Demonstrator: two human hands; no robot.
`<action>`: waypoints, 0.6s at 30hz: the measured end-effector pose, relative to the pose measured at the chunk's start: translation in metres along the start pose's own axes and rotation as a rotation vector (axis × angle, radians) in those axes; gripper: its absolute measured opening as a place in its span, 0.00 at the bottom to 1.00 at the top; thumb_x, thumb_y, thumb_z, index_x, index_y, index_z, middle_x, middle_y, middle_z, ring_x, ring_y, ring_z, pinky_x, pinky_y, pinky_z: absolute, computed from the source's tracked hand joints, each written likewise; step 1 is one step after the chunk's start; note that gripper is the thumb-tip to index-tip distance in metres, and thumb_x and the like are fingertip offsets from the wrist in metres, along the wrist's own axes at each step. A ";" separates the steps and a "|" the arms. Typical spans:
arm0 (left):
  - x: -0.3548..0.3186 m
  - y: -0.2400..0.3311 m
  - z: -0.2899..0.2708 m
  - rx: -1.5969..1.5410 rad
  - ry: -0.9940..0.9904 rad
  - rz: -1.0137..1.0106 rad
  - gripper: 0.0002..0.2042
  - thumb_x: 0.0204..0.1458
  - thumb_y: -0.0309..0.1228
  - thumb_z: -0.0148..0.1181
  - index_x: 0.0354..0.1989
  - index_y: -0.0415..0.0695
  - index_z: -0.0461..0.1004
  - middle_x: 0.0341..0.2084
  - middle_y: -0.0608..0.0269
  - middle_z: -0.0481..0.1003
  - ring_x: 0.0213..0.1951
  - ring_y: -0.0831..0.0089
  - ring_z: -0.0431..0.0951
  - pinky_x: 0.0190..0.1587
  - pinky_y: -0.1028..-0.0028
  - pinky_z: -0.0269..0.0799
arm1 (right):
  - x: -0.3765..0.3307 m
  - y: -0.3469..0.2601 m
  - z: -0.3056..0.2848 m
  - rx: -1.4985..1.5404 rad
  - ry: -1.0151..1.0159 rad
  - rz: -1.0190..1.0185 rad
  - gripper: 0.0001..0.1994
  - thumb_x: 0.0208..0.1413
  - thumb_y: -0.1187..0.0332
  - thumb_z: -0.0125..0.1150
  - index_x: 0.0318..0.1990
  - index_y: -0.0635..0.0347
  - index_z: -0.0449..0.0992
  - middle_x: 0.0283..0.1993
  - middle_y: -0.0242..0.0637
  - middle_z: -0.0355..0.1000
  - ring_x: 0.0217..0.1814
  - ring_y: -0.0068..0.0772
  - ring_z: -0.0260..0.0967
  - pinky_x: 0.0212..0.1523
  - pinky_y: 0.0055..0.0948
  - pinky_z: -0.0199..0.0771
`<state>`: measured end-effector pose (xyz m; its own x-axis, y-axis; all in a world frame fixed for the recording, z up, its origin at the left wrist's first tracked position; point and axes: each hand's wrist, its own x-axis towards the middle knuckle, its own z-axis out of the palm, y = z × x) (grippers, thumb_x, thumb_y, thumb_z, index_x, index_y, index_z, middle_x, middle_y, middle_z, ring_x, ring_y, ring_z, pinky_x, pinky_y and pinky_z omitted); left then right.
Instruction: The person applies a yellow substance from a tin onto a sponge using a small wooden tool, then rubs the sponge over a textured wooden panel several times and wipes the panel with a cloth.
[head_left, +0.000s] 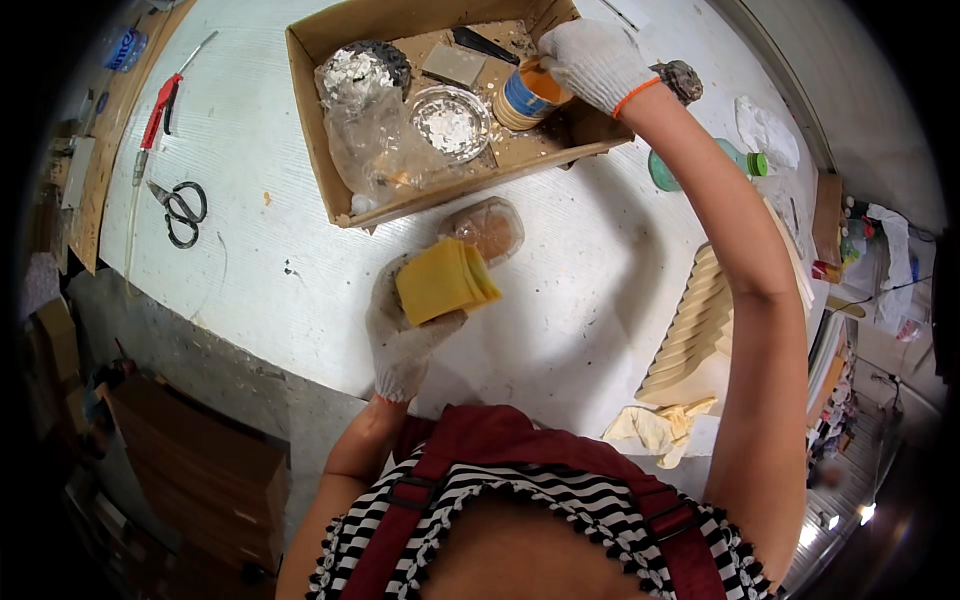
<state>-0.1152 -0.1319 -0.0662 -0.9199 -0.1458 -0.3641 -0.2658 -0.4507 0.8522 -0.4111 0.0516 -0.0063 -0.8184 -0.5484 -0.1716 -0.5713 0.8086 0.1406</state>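
Note:
My left hand [398,338], in a whitish knit glove, is closed around a folded yellow sheet [447,283] above the near part of the white table. Just beyond it sits a clear plastic tub [492,228] with something brownish inside. My right hand [596,66], gloved with an orange cuff, reaches over the right side of a cardboard box [312,128]. Its fingers curl at the rim of a tilted cup [514,103] with a blue band and orange inside; anything pinched there is hidden. The box also holds a round dish [450,124] of white flakes.
Also in the box are a crumpled plastic bag [385,140], a grey block [455,66] and a black-handled tool [485,44]. Scissors [180,212] and a red-handled tool [160,108] lie left. At right are a green bottle [668,170], a ridged cream piece [690,330] and a cloth [662,428].

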 end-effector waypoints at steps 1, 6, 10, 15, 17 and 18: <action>0.000 0.002 0.002 -0.040 0.000 -0.017 0.34 0.36 0.15 0.70 0.56 0.37 0.64 0.49 0.59 0.70 0.51 0.71 0.72 0.54 0.72 0.70 | 0.001 0.002 0.005 -0.083 -0.025 0.017 0.11 0.51 0.61 0.55 0.34 0.55 0.81 0.33 0.45 0.77 0.36 0.49 0.76 0.39 0.44 0.76; 0.000 0.003 0.002 -0.067 0.009 -0.013 0.33 0.36 0.15 0.69 0.56 0.37 0.64 0.49 0.59 0.70 0.51 0.71 0.72 0.54 0.72 0.71 | -0.005 0.009 0.007 0.029 0.076 0.050 0.11 0.51 0.62 0.55 0.32 0.56 0.81 0.32 0.47 0.76 0.36 0.48 0.76 0.40 0.42 0.76; 0.000 0.001 -0.001 0.008 0.015 -0.007 0.33 0.37 0.15 0.69 0.56 0.37 0.64 0.49 0.60 0.70 0.50 0.71 0.72 0.53 0.72 0.71 | -0.004 -0.009 0.005 -0.157 -0.061 -0.045 0.11 0.51 0.62 0.55 0.33 0.55 0.81 0.31 0.46 0.76 0.37 0.48 0.75 0.40 0.42 0.76; 0.001 0.001 0.000 -0.025 0.005 0.003 0.33 0.37 0.16 0.70 0.56 0.37 0.64 0.49 0.60 0.70 0.50 0.72 0.72 0.54 0.72 0.71 | -0.001 0.001 0.009 -0.146 -0.161 0.073 0.12 0.52 0.60 0.55 0.36 0.53 0.82 0.35 0.43 0.78 0.38 0.47 0.75 0.42 0.41 0.75; 0.000 0.002 -0.003 -0.019 -0.008 0.015 0.33 0.37 0.16 0.71 0.56 0.37 0.64 0.49 0.60 0.70 0.51 0.72 0.72 0.53 0.72 0.71 | -0.010 0.007 0.003 0.062 -0.056 0.054 0.13 0.52 0.58 0.55 0.37 0.53 0.82 0.35 0.42 0.78 0.38 0.46 0.75 0.42 0.40 0.74; -0.001 0.002 -0.003 -0.020 -0.002 0.016 0.33 0.37 0.16 0.71 0.56 0.37 0.64 0.49 0.60 0.70 0.51 0.72 0.72 0.53 0.72 0.71 | -0.018 0.014 -0.003 0.272 0.051 0.038 0.14 0.52 0.56 0.55 0.37 0.53 0.82 0.35 0.42 0.78 0.38 0.46 0.75 0.43 0.39 0.74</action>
<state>-0.1136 -0.1357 -0.0651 -0.9245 -0.1513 -0.3499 -0.2455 -0.4657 0.8502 -0.4047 0.0728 0.0013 -0.8447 -0.5214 -0.1209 -0.5086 0.8523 -0.1224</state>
